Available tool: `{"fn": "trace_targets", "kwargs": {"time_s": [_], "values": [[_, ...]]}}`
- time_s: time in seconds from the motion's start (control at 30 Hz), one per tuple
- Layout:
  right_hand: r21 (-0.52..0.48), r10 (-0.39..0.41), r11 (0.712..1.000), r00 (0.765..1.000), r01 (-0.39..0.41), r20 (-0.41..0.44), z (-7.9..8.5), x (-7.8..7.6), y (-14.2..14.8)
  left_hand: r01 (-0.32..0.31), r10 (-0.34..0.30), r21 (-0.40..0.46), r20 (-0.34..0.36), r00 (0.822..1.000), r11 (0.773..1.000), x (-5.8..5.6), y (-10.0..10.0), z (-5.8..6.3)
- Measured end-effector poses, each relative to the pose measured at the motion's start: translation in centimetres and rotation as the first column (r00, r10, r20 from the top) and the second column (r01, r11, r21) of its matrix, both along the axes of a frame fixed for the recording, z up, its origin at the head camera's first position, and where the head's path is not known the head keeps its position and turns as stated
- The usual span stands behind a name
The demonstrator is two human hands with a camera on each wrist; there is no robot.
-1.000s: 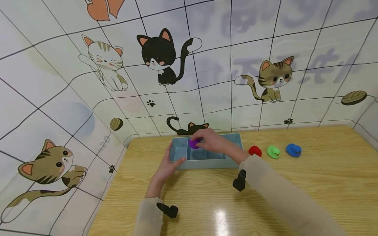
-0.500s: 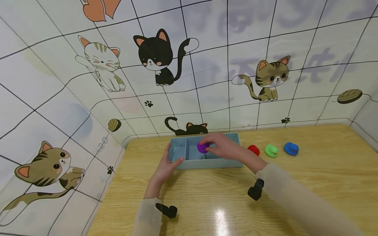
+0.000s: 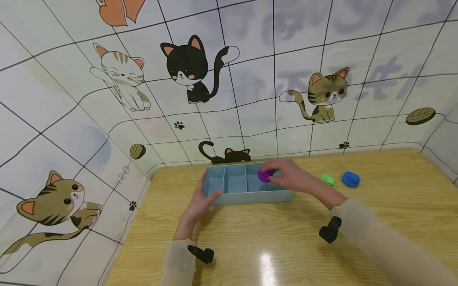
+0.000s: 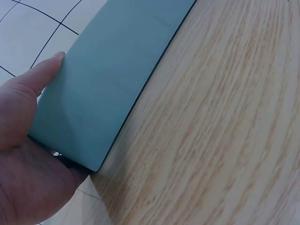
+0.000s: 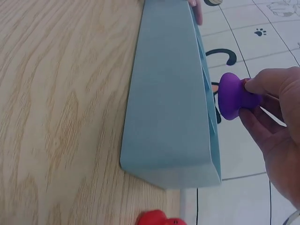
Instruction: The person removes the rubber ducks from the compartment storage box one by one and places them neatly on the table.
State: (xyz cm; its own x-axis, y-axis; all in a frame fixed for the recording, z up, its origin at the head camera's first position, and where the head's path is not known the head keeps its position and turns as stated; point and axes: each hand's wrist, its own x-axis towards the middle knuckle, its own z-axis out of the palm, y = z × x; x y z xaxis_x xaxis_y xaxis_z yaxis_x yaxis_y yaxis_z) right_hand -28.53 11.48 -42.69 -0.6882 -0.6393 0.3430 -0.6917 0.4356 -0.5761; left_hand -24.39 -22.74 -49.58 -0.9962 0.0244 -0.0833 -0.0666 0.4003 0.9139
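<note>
A light blue divided box [image 3: 250,198] stands on the table close to the back wall. My left hand [image 3: 198,200] holds its left end, thumb over the front rim and fingers round the end wall; the left wrist view shows the same hand [image 4: 28,140] at the box's corner. Above the box's right part, my right hand [image 3: 291,175] pinches a purple toy duck [image 3: 264,175] between thumb and fingers. In the right wrist view the purple toy's round, wide base [image 5: 228,96] faces away from the palm. Whether it touches the box I cannot tell.
To the right of the box a green toy duck [image 3: 327,180] and a blue toy duck [image 3: 351,179] sit on the wooden table [image 3: 250,242]. A red toy duck [image 5: 157,218] lies by the box's right end. The wall [image 3: 257,91] carries cat pictures.
My right hand has carried the purple toy duck rightward over the box's compartments, and now hides the red duck in the head view. My left hand keeps its hold on the box.
</note>
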Motion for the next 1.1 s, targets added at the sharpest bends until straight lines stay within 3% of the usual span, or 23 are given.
{"fn": "trace_targets", "kwargs": {"time_s": [0.2,0.47,0.7,0.97,1.1], "values": [[-0.068,-0.065,0.995,0.996,0.07,0.068,0.1,0.5,3.3,0.008,-0.008,0.003,0.014,1.0,1.0,-0.1,0.2,-0.2],[-0.05,-0.169,0.983,0.981,0.174,0.098,0.0,1.3,7.7,0.007,-0.007,-0.005,0.024,1.0,1.0,0.1,0.5,0.0],[-0.001,-0.235,0.972,0.972,0.235,0.024,0.0,2.1,11.4,-0.005,0.005,-0.031,0.021,1.0,1.0,0.3,0.1,0.2],[-0.022,-0.248,0.969,0.965,0.247,-0.089,-0.3,3.0,14.7,0.006,-0.005,-0.013,0.022,1.0,1.0,0.4,0.2,0.5],[-0.01,-0.283,0.959,0.955,0.283,-0.088,-0.4,3.5,15.9,0.008,-0.007,-0.016,0.016,1.0,1.0,0.5,0.2,0.4]]}}
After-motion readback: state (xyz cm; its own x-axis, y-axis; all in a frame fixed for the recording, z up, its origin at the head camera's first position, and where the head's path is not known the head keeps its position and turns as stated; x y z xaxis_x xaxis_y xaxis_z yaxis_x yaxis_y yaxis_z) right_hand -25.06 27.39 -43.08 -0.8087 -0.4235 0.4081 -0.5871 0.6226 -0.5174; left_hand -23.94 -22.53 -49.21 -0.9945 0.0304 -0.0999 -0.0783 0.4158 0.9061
